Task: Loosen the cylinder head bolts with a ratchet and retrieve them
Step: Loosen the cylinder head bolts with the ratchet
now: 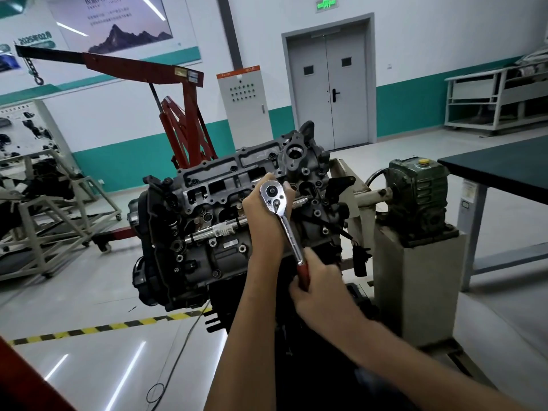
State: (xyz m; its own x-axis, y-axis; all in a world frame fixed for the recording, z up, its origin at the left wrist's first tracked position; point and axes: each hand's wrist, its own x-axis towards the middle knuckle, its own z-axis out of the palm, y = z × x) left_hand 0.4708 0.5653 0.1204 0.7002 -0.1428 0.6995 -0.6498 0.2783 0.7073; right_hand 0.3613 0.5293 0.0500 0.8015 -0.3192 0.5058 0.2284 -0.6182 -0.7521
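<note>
Grey glossy floor [89,292] all around the engine. Red crane [184,129] stands behind the engine to its left, boom reaching farther left with a chain hook [38,80] at the tip. Grey double door [329,84] in the wall behind the engine, to its right. Dark-topped table [504,167] well right of the engine. Engine [207,232] itself sits mid-frame, dark metal, tilted so its open top face looks at the camera, carried on a shaft from the right. Pale tube frame [44,221] on casters well left of the engine, holding dark parts. White rack [498,99] far right behind the engine, against the wall. Grey cabinet [243,105] with an orange top strip behind the engine, between crane and door. Beige pedestal [415,286] just right of the engine, green gearbox [421,191] on top of it. Yellow-black tape [89,329] on the floor, left of and below the engine; thin cable [178,357] crosses it and loops nearer the camera. Left hand [264,215] over the engine's top face, right part, fingers curled up behind the ratchet's chrome head, cupping it. Right hand [320,289] in front of the engine's lower right, wrapped round the red handle. Ratchet [286,223] runs between both hands, head up, handle down-right. Bolt under the head hidden by the left hand.
</note>
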